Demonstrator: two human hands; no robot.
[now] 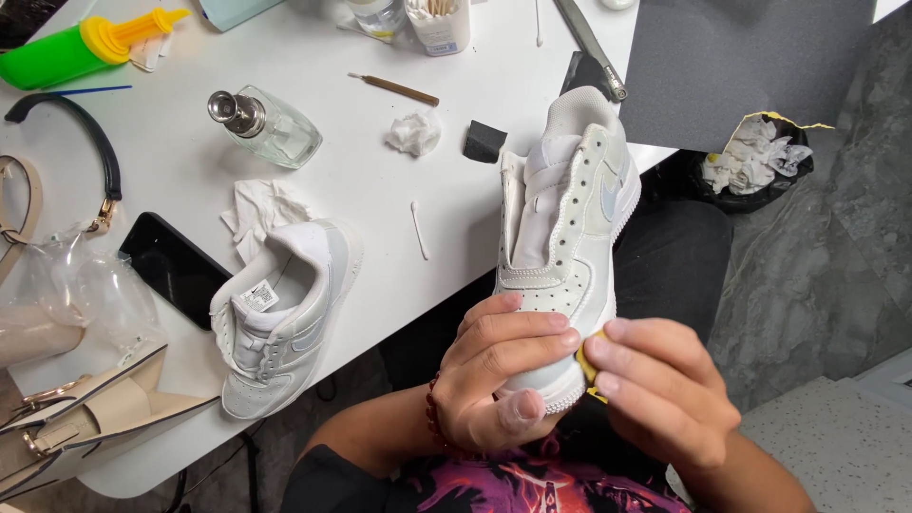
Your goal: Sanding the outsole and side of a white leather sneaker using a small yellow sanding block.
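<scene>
Both hands are bunched up at the toe of a white leather sneaker (568,237), held out over the person's lap just past the edge of the white table (361,190). Left hand (499,380) is wrapped shut around the toe cap, thumb under the rubber sole edge, fingers over the perforated top. Right hand (660,389) is curled closed, pinching a small yellow scrap (587,359) right against the toe's side, some kind of pad or cloth, can't tell which. The shoe's long axis runs straight away from the person, heel far, toe near, laces out and tongue showing. Smooth, slightly glossy leather. Its mate, the second sneaker (280,318), lies on the table well to the left, beside a black phone (174,268) and a glass bottle (266,125).
</scene>
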